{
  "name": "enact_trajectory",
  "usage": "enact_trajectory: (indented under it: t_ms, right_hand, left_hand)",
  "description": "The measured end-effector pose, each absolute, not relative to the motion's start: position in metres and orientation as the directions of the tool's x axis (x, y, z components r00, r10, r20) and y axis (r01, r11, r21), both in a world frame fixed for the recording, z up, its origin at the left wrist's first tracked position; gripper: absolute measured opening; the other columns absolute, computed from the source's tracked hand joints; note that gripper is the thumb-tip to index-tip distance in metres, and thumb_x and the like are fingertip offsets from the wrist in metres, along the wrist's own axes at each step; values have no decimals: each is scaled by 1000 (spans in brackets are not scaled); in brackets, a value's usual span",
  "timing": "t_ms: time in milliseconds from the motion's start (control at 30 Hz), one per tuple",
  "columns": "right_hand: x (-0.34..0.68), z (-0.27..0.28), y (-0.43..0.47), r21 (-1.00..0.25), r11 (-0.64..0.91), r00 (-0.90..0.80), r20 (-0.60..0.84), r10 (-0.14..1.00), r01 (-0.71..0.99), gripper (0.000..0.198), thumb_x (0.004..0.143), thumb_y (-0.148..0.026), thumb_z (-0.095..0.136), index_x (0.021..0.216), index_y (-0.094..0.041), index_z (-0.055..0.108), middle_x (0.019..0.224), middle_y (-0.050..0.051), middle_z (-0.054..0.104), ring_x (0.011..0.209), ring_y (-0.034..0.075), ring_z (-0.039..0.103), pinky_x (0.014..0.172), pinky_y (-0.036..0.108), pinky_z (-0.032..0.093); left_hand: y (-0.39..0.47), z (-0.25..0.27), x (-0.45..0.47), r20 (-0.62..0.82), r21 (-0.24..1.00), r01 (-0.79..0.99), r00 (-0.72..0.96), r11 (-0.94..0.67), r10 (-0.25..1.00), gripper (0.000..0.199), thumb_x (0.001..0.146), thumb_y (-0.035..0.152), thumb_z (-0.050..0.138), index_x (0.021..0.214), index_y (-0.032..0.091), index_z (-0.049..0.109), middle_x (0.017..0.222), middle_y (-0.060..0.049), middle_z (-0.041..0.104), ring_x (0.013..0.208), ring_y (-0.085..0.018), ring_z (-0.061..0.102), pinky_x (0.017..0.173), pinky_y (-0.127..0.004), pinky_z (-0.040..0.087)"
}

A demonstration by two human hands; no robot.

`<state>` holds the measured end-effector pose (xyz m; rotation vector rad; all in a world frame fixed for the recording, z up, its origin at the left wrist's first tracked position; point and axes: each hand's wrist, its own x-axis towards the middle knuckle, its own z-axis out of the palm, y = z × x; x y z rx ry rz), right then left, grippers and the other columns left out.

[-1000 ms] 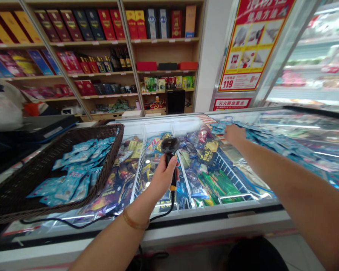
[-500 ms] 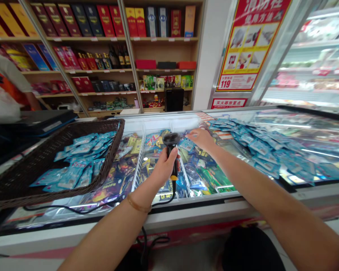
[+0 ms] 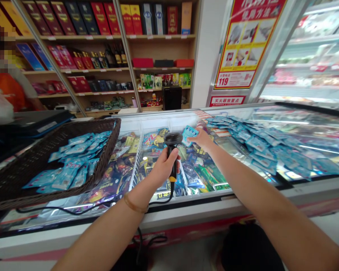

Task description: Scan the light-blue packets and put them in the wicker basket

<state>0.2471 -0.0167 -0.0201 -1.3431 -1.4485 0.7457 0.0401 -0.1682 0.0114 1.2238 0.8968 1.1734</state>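
My left hand (image 3: 166, 165) is wrapped round the handle of a black barcode scanner (image 3: 173, 140), held upright over the glass-topped freezer (image 3: 186, 206). Just right of the scanner head, my right hand (image 3: 202, 139) pinches a small blue packet (image 3: 189, 134) by its right edge. A spread pile of similar blue packets (image 3: 257, 141) lies on the glass to the right. More blue packets (image 3: 73, 165) sit in a dark brown wicker basket (image 3: 113, 145) at the left. The scanner's black cable (image 3: 171, 194) runs down and off to the left.
Inside the freezer, colourful bags (image 3: 121, 165) lie between white wire dividers (image 3: 137, 162). Shelves of boxes (image 3: 158, 37) stand behind. A person in orange (image 3: 8, 92) is at the far left, near a black device (image 3: 42, 124). A refrigerated display (image 3: 316, 64) rises at the right.
The blue packet in my right hand has turned upward beside the scanner head, its face now showing. The scanner has barely moved. The view has shifted slightly.
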Motion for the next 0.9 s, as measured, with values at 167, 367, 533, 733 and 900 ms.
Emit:
enact_trajectory:
  t_ms: [167,367,533,733,900]
  right_hand:
    - [242,-4,-24,-984,142,68,135,988,-108,40,59,-35,89,85,-20,64,79,1,74,84,22,72,84,40,57]
    - [241,11,-28,-950,182,109,159,981,-253,23,72,-34,83,79,-21,65,73,0,73,86,19,73,86,35,59]
    - [244,15,-29,-959,209,120,189,975,-189,35,68,-44,85,70,-20,59,65,-2,69,82,19,73,82,33,59]
    - [244,16,-33,-965,235,123,221,968,-114,36,67,-48,82,66,-20,59,65,-2,69,82,20,72,82,34,58]
    - [247,19,-32,-956,259,116,245,963,-136,37,67,-50,82,78,-20,65,71,0,72,82,21,73,83,37,59]
  left_hand:
    - [-170,10,44,116,987,-137,256,-83,960,52,79,68,64,92,21,47,78,3,59,47,-8,53,45,-25,42]
    - [-174,9,50,151,989,-53,391,-141,908,45,86,65,58,87,21,47,68,5,55,46,-8,51,47,-25,40]
    - [-176,9,50,178,978,20,449,-208,876,39,90,60,55,90,22,46,61,6,53,48,-9,50,50,-25,39]
    - [-177,9,48,181,966,77,475,-245,861,38,93,58,51,92,21,43,60,7,52,49,-9,49,51,-25,37]
    - [-176,9,48,184,965,77,478,-250,859,37,94,57,49,93,21,43,60,6,52,49,-9,49,51,-26,37]
